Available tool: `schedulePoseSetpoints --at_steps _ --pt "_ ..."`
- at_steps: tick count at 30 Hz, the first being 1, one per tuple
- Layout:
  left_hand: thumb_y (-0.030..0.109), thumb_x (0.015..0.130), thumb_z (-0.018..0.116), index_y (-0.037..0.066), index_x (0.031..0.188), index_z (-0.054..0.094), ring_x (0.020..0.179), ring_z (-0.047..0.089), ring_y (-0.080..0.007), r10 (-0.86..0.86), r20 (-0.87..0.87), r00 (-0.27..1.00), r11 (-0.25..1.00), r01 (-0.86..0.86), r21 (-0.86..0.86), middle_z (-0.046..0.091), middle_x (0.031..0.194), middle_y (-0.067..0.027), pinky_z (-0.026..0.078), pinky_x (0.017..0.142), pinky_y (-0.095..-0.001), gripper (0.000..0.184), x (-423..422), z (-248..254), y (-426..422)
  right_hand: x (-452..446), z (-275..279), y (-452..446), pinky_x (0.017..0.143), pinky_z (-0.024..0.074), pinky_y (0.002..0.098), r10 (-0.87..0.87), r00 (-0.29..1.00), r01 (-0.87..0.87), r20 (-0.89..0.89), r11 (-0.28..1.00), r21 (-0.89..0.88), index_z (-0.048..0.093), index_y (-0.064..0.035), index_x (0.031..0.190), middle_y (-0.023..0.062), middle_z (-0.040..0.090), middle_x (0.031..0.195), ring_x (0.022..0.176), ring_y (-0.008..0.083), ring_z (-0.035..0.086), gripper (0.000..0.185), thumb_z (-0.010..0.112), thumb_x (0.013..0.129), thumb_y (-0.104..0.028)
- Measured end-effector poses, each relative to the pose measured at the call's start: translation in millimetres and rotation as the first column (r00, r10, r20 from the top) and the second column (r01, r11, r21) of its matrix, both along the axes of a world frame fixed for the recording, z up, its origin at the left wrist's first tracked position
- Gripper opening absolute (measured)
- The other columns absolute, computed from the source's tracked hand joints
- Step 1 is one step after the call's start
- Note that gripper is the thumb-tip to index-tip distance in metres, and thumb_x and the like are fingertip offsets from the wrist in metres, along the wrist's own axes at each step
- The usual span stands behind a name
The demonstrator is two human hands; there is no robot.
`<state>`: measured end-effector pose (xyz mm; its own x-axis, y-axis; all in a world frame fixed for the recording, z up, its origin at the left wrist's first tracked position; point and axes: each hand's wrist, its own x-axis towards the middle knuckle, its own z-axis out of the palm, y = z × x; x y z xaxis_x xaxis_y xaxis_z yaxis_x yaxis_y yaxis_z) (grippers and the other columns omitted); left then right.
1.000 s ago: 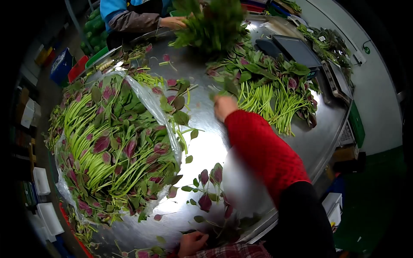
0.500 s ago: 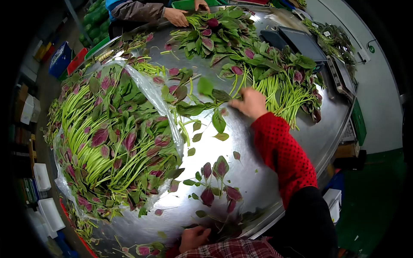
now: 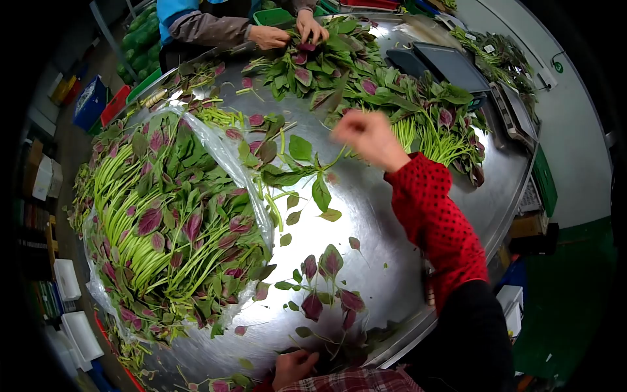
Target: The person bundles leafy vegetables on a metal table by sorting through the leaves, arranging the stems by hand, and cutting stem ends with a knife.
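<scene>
Pinched fingers on my right hand (image 3: 373, 138), in a red dotted sleeve, are raised over the middle of the metal table (image 3: 385, 261). A slightly blurred amaranth leaf (image 3: 337, 97) rises from the fingertips. Below and to the left lies a loose amaranth sprig (image 3: 307, 171). My left hand (image 3: 294, 369) is curled closed low at the near edge, and what it holds, if anything, is hidden. Purple-green leaves (image 3: 330, 287) lie just above it. A big heap of red-green amaranth (image 3: 170, 222) in a clear plastic bag (image 3: 219, 140) fills the left side.
Across the table a co-worker's hands (image 3: 287, 34) handle amaranth bunches (image 3: 326, 62). More bunches with stems toward me (image 3: 437, 140) lie at the right. Behind them stand a grey scale (image 3: 450, 65) and tied bundles (image 3: 499, 59). The table's right edge (image 3: 509, 212) curves past my arm.
My right hand has risen and moved slightly left, lifting a leaf from the sprig's end. The co-worker's second hand has come down onto the bunch. My left hand has barely moved.
</scene>
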<state>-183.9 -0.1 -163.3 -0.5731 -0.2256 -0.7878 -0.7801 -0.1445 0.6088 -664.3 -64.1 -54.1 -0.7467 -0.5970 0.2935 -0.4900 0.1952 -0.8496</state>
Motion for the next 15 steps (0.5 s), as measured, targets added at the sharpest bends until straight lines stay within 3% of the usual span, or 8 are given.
schedulePoseSetpoints --at_steps 1,2,3,5,6,12,14,15 --pt "0.024 0.087 0.066 -0.004 0.080 0.067 0.056 0.063 -0.0142 0.034 0.079 0.996 0.998 -0.038 0.052 0.066 0.062 -0.0102 0.049 0.054 -0.0285 0.028 -12.7 17.7 -4.3 22.0 13.3 0.7 0.053 0.0466 0.0249 0.434 0.874 -0.479 0.218 0.844 0.242 0.065 0.0015 0.079 0.0041 0.063 0.067 0.057 0.0105 0.059 0.019 0.067 0.085 -0.016" --pt "0.024 0.086 0.067 -0.004 0.079 0.067 0.055 0.063 -0.0142 0.061 0.157 0.986 0.992 -0.078 0.102 0.066 0.062 -0.0104 0.049 0.054 -0.0286 0.028 -19.8 27.8 -6.8 34.1 19.6 0.5 0.054 0.0480 0.0252 0.674 0.542 -0.840 0.502 0.430 0.330 0.066 0.0012 0.079 0.0046 0.064 0.067 0.057 0.0115 0.060 0.020 0.067 0.084 -0.018" --pt "0.024 0.086 0.067 -0.004 0.079 0.067 0.055 0.063 -0.0142 0.055 0.151 0.987 0.992 -0.072 0.106 0.066 0.062 -0.0104 0.049 0.054 -0.0286 0.028 -20.1 28.5 -6.6 31.0 10.8 -1.1 0.054 0.0480 0.0252 0.669 0.549 -0.836 0.502 0.433 0.337 0.066 0.0012 0.079 0.0046 0.064 0.067 0.057 0.0115 0.060 0.020 0.067 0.084 -0.018" --pt "0.026 0.086 0.067 -0.002 0.079 0.067 0.056 0.064 -0.0142 0.037 0.158 0.987 0.998 -0.044 0.035 0.067 0.063 -0.0095 0.050 0.055 -0.0284 0.029 -20.4 27.8 -4.4 11.1 -37.3 -6.5 0.060 0.0503 0.0313 0.603 0.755 -0.318 -0.257 0.681 0.660 0.065 -0.0018 0.081 0.0073 0.062 0.077 0.072 0.0197 0.061 0.022 0.073 0.074 -0.021" --pt "0.026 0.086 0.067 -0.002 0.079 0.067 0.056 0.064 -0.0142 0.038 0.148 0.988 0.999 -0.043 0.033 0.067 0.063 -0.0095 0.050 0.055 -0.0284 0.029 -20.4 24.9 -2.7 1.1 -58.1 -8.2 0.064 0.0514 0.0344 0.486 0.613 -0.003 -0.623 0.790 0.613 0.065 -0.0033 0.082 0.0087 0.060 0.082 0.080 0.0238 0.062 0.026 0.076 0.068 -0.023" --pt "0.029 0.086 0.067 0.001 0.078 0.068 0.057 0.065 -0.0140 -0.050 0.112 0.992 0.997 0.056 -0.054 0.069 0.065 -0.0070 0.051 0.057 -0.0282 0.029 -15.0 20.7 -3.9 -13.4 -97.2 -6.3 0.067 0.0494 0.0396 0.497 0.456 -0.104 -0.739 0.854 0.510 0.057 -0.0065 0.086 0.0099 0.054 0.085 0.087 0.0279 0.058 0.020 0.066 0.070 -0.015" --pt "0.029 0.086 0.067 0.001 0.078 0.068 0.057 0.065 -0.0141 -0.007 0.113 0.994 1.000 0.009 -0.017 0.068 0.065 -0.0071 0.051 0.057 -0.0283 0.030 -11.8 14.6 -1.0 -6.6 -67.9 -6.1 0.064 0.0484 0.0405 0.456 0.502 -0.138 -0.735 0.881 0.453 0.053 -0.0046 0.089 0.0108 0.056 0.085 0.083 0.0293 0.060 0.015 0.061 0.077 -0.011" --pt "0.029 0.086 0.066 0.000 0.078 0.068 0.056 0.065 -0.0142 0.036 0.126 0.991 0.999 -0.038 0.015 0.068 0.065 -0.0072 0.051 0.056 -0.0285 0.030 -10.1 12.6 0.2 0.3 -51.6 -5.3 0.062 0.0484 0.0406 0.304 0.674 -0.108 -0.674 0.942 0.317 0.053 -0.0034 0.091 0.0120 0.058 0.083 0.078 0.0303 0.061 0.013 0.059 0.081 -0.009"
